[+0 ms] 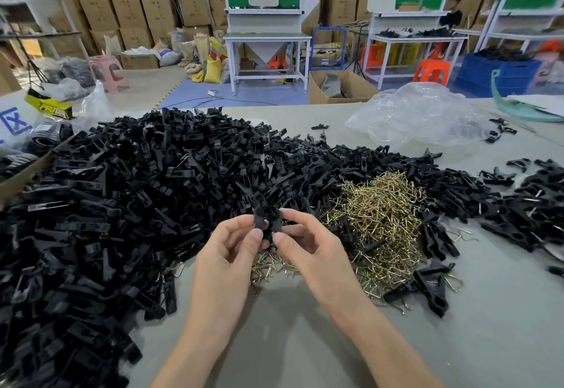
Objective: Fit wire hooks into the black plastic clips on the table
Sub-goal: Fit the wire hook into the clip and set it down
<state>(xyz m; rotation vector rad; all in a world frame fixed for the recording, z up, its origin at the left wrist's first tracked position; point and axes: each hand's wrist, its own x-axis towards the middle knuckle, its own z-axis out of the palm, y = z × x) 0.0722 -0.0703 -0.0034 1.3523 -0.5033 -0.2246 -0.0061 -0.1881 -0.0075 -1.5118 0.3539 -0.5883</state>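
- Cardboard boxes [128, 0] and white workbenches [265, 37] fill the room behind a grey surface [305, 342].
- Black clips [122, 189] lie heaped across its left and middle; brass-coloured hooks [384, 220] pile up just right of centre, touching them.
- Left hand [229, 253] and right hand [311, 247] meet above the piles' near edge, curled fingers [293, 215] of both pinching one clip [268, 224].
- Whether a hook sits in it, I cannot tell.

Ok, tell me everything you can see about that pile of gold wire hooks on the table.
The pile of wire hooks is a tangled heap of thin, shiny, brass-coloured bent wire, apparently metal. It lies on the grey table, hemmed by black plastic clips, a few lying on top. A thinner spill reaches under the right hand and left hand, which pinch one clip above it.
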